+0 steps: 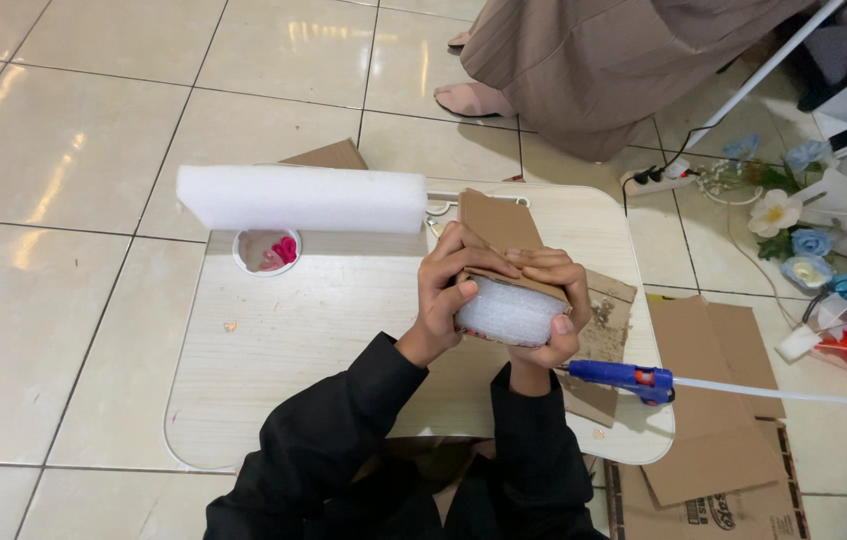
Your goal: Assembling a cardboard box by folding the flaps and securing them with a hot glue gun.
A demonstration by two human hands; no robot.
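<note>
You held a rounded bundle of white bubble wrap [508,312] at the centre of the frame, above the pale wooden lap table [273,340]. Your left hand [446,290] curled closed around its left side, and your right hand [553,300] closed over its right side, fingers pressing a brown cardboard strip [503,235] along the top. A blue glue gun [623,377] lay just right of your right wrist. A white foam block [301,198] rested at upper left.
</note>
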